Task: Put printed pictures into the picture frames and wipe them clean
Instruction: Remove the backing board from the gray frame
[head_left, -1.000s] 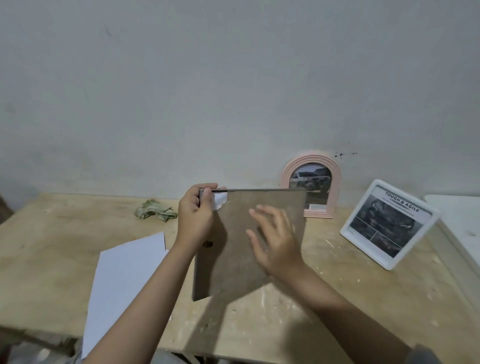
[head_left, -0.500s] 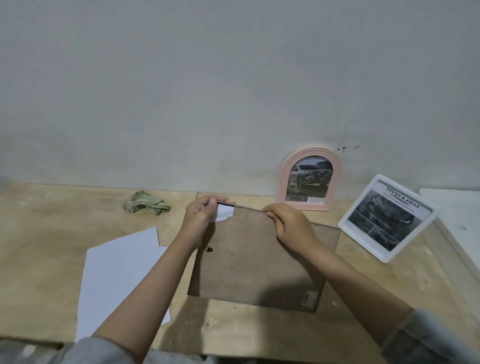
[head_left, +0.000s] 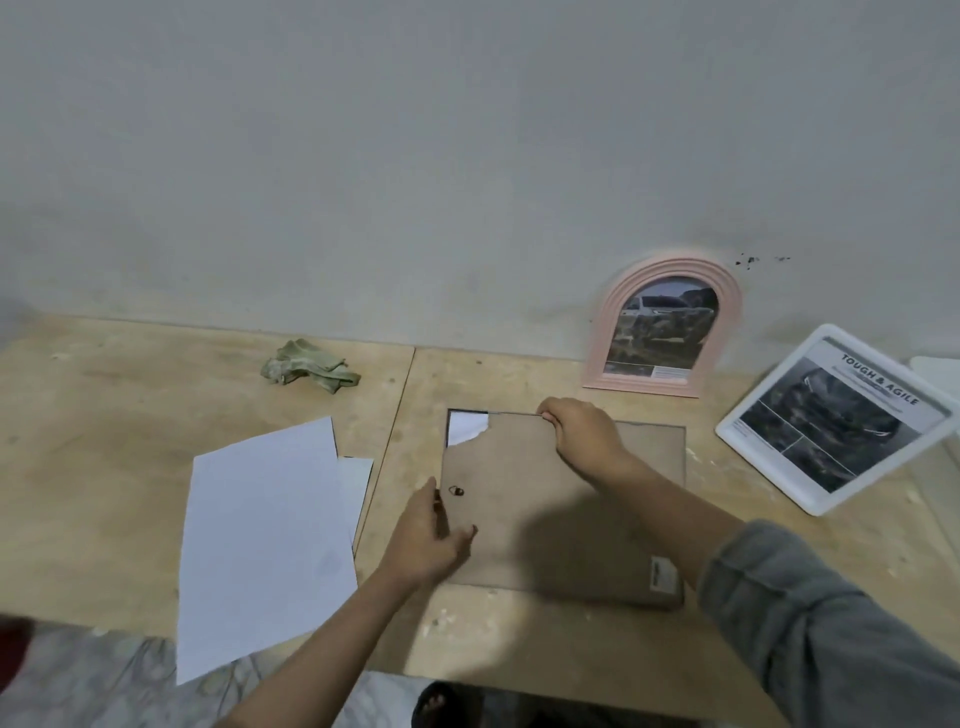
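Along the left of the view, white paper sheets (head_left: 270, 540) are lying flat on the pale plywood surface (head_left: 104, 415), their long axis running from the bottom edge up toward the wall, the near end overhanging the surface's front edge. Above them, in the middle left, a crumpled green cloth (head_left: 309, 366) is sitting near the wall. At the centre, a rectangular picture frame (head_left: 561, 504) is lying face down, its brown fibreboard backing facing up, its long axis running left to right; a torn upper-left corner is exposing white paper (head_left: 466, 427) beneath. The left hand (head_left: 423, 540) is resting at the frame's left edge with fingers relaxed and spread, beside a small metal ring (head_left: 456, 490). The right hand (head_left: 582, 431) is pinching the frame's far edge with curled fingers. Further right, a pink arched frame (head_left: 670, 322) is standing upright against the wall, holding a car picture. At the far right, a white rounded-corner frame (head_left: 831, 415) with a printed car picture is leaning tilted.
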